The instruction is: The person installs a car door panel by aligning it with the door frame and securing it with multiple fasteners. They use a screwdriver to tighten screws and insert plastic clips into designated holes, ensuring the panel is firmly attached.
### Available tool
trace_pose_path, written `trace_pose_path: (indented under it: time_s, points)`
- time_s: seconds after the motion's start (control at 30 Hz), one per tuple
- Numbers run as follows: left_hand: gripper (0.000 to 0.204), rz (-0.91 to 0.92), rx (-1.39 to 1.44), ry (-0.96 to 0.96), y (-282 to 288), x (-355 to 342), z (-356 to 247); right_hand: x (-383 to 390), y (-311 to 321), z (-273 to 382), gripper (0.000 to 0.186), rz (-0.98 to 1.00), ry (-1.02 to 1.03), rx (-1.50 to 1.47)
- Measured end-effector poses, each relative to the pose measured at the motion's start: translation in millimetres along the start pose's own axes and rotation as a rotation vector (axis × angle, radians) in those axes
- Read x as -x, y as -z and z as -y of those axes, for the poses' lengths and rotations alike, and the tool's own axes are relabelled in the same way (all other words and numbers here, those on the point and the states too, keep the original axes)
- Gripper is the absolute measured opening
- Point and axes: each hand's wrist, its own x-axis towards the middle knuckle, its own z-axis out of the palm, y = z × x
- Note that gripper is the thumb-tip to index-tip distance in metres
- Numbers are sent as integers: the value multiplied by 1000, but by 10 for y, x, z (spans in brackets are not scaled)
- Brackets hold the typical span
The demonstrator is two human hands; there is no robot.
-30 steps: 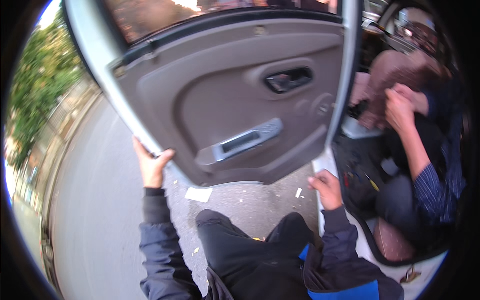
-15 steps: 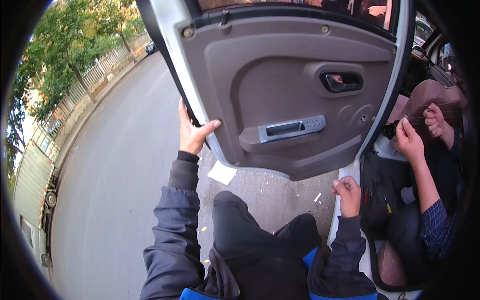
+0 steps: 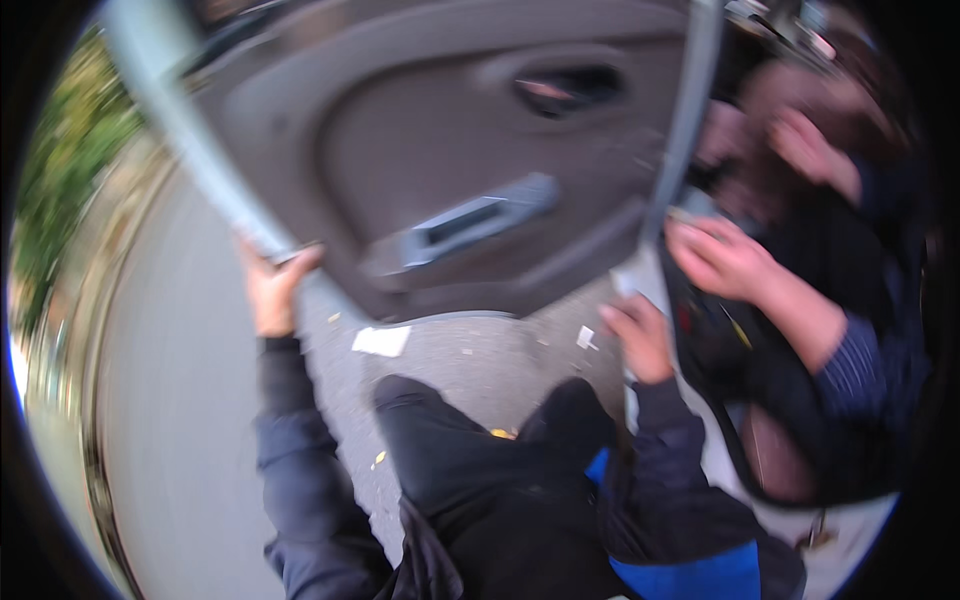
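Observation:
An open vehicle door (image 3: 370, 150) with a grey-brown inner panel stands in front of me, smeared by motion. On it are a silver-grey pull handle (image 3: 480, 220) and a dark latch recess (image 3: 568, 90). My left hand (image 3: 272, 290) grips the lower left edge of the door, thumb on the panel side and fingers behind. Beside the pale door sill, my right hand (image 3: 642, 338) is raised with its fingers curled together. Whatever is between its fingertips, if anything, is too blurred to make out.
At the right a co-worker sits in the doorway, one hand (image 3: 715, 258) beside the door's hinge edge. A yellow-handled tool (image 3: 737, 328) lies on the dark vehicle floor. White paper (image 3: 382, 341) and a white scrap (image 3: 586, 338) lie on the asphalt. Trees line the far left.
The whole view has swung, so the door and both my hands appear farther left. My left hand keeps its hold. The co-worker's near hand has come down toward the door's hinge edge.

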Motion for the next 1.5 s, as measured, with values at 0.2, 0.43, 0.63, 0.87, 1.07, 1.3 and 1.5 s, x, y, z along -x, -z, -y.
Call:
trace_pose_path:
  time_s: [0.2, 0.43, 0.63, 0.87, 1.07, 1.3, 1.5]
  points:
    - [93, -40, 40, -130, -2, 23, 174, 67, 29, 438, 17, 15, -38, -547]
    - [57, -449, 44, -164, -298, 862, 172, 378, 205, 1601, 20, 263, 583, 103]
    - [53, -291, 102, 81, -741, 1522, 237, -296, 894, 2202, 54, -519, 739, 935]
    - [43, -187, 215, 273, -1003, 1898, 359, -426, 924, 2074, 24, -29, 577, 1035]
    - [35, -113, 238, 314, -974, 2015, 388, -350, 852, 2096, 24, -3, 459, 900]
    - [35, -268, 238, 210, -725, 1847, 365, -281, 722, 2061, 15, -88, 700, 916]
    - [53, -318, 119, -213, 82, 802, 148, 65, 293, 1621, 14, -237, 787, 443]
